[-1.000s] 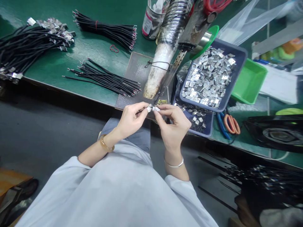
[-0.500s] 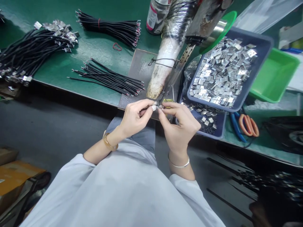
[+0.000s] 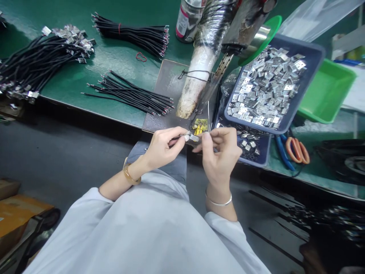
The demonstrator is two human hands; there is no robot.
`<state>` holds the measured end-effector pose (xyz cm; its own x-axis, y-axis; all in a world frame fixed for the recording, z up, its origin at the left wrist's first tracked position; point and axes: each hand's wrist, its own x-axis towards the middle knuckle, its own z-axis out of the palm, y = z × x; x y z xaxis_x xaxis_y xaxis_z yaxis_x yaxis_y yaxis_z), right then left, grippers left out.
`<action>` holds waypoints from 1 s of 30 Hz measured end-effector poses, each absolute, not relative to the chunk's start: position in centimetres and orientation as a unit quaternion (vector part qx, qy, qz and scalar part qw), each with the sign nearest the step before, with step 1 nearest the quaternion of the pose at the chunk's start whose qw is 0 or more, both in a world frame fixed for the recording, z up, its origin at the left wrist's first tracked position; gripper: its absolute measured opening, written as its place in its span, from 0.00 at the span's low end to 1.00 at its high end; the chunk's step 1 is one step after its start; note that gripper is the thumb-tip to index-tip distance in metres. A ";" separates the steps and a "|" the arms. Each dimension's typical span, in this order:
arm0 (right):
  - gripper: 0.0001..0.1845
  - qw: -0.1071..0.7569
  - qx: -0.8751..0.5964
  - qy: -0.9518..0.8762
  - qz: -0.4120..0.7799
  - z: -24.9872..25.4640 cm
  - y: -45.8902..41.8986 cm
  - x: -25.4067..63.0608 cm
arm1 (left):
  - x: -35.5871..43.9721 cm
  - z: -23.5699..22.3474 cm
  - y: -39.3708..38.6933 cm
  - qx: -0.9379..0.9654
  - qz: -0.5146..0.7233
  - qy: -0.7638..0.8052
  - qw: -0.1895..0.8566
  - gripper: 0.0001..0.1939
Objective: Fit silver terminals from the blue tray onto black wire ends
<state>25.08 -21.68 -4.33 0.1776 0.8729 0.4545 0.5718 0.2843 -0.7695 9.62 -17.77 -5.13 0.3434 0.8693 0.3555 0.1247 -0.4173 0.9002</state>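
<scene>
Between its thumb and index finger, my left hand (image 3: 168, 144) pinches a small silver metal USB connector (image 3: 194, 138). A white covering shows on my left fingertip. My right hand (image 3: 219, 148) is close to the connector's right end, thumb raised and fingers loosely curled apart; I see nothing held in it. Just beyond the connector is a small yellow fixture (image 3: 199, 128) on a dark work plate (image 3: 168, 82). Above the plate, a wrapped white tube (image 3: 195, 68) slants down beside a metal arm (image 3: 218, 78).
Loose black cables (image 3: 131, 95) lie left of the plate, a tied cable bundle (image 3: 131, 34) behind them. Finished cables (image 3: 42, 61) are piled far left. At right are a blue tray (image 3: 309, 64) of metal shells, a green bin (image 3: 327, 91) and orange-handled scissors (image 3: 298, 149).
My right hand has moved right and its fingers have come off the connector, which now shows between the hands. The yellow fixture has come into view. My left hand stays nearly in place.
</scene>
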 end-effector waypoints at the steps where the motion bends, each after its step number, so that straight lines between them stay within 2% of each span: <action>1: 0.05 0.504 -0.577 -0.610 0.201 -4.4 -21.6 25.1 | 9.6 -5.1 -17.9 0.719 0.461 0.338 0.395 0.08; 3: 0.07 0.496 -0.557 -0.606 0.277 -4.4 -21.4 25.2 | 9.6 -5.0 -18.2 0.731 0.475 0.323 0.369 0.07; 5: 0.07 0.493 -0.540 -0.622 0.279 -4.2 -21.4 25.2 | 9.5 -4.9 -18.3 0.718 0.481 0.327 0.381 0.07; 9: 0.04 0.450 -0.514 -0.728 0.054 -3.9 -21.7 25.4 | 9.3 -5.0 -18.5 0.625 0.461 0.346 0.527 0.09; 12: 0.04 0.431 -0.515 -0.738 -0.064 -3.9 -22.3 25.6 | 9.4 -5.3 -18.7 0.569 0.461 0.367 0.573 0.09; 16: 0.06 0.585 -0.551 -0.592 -0.064 -4.0 -22.9 25.4 | 9.6 -5.8 -18.7 0.581 0.475 0.406 0.521 0.09; 18: 0.08 0.611 -0.544 -0.574 -0.036 -4.1 -23.0 25.1 | 9.7 -5.8 -18.6 0.600 0.483 0.412 0.486 0.09; 24: 0.09 0.451 -0.509 -0.726 -0.102 -4.7 -22.6 24.4 | 9.9 -5.5 -18.1 0.605 0.487 0.410 0.479 0.08; 30: 0.08 0.479 -0.534 -0.695 -0.049 -5.7 -21.6 23.9 | 10.6 -5.2 -17.7 0.623 0.491 0.422 0.438 0.08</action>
<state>23.87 -21.57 -5.69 0.0304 0.6952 0.7181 0.7889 0.4245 -0.4443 10.60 -17.66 -5.25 0.1607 0.9566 0.2432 0.0956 -0.2603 0.9608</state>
